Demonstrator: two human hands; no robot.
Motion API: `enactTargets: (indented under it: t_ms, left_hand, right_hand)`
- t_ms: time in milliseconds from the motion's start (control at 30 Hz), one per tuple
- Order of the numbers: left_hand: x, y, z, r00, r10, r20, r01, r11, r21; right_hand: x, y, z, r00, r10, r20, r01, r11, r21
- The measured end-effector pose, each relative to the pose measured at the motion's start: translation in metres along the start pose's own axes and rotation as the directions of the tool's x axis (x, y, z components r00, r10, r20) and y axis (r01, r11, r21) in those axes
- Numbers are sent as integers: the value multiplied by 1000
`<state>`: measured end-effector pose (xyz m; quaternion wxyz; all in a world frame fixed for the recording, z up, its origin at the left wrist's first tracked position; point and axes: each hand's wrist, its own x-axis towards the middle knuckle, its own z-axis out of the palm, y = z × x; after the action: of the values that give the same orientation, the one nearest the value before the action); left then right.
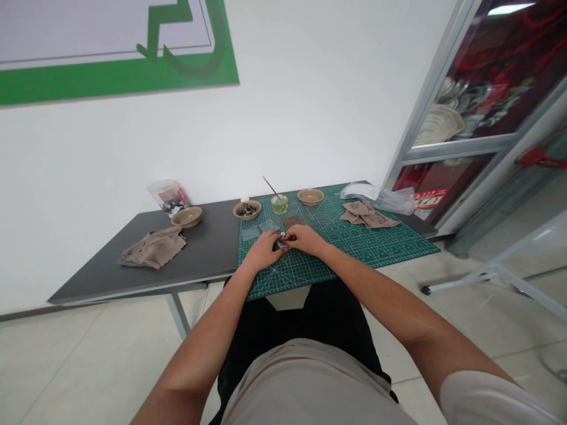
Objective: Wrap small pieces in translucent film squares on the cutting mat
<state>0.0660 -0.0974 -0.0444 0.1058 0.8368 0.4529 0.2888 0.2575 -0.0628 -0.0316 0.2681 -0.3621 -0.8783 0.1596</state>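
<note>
Both my hands meet over the green cutting mat (319, 268), near its front left part. My left hand (266, 250) has its fingers closed around a small grey and white piece (282, 241), too small to name. From the other side my right hand (305, 239) pinches at the same piece with thumb and finger. Just beyond them lie a grey-blue cloth square (268, 225) and a brown square (291, 221). Farther back stands a glass jar (279, 205) of yellowish contents with a thin stick (271, 188) leaning out of it.
A bowl of dark pieces (247, 209) stands left of the jar, another bowl (310, 196) right of it. Brown cloths lie on the left (155, 248) and right (367, 214). A plastic tub (169, 196) and third bowl (186, 217) stand back left; a plastic bag (394, 199) lies back right.
</note>
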Motion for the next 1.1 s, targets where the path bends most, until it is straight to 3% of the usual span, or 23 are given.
enactTargets:
  t_ms: [167, 367, 533, 900, 1100]
  left_hand:
    - [0, 1, 0, 1000, -7, -28, 5, 998, -58]
    - [0, 5, -3, 999, -22, 42, 19, 997, 69]
    - [-2, 7, -3, 997, -29, 70, 20, 992, 121]
    - [0, 6, -4, 997, -37, 65, 30, 994, 107]
    - [-2, 8, -4, 998, -28, 62, 21, 993, 118]
  right_hand:
    - [2, 1, 3, 1000, -3, -6, 3, 1000, -3]
    - [-7, 11, 1, 995, -82, 51, 80, 996, 38]
    - [-7, 17, -1, 998, -56, 32, 56, 998, 5]
    - [0, 1, 4, 998, -46, 50, 48, 998, -35]
    - [-7, 7, -3, 995, -73, 65, 73, 997, -7]
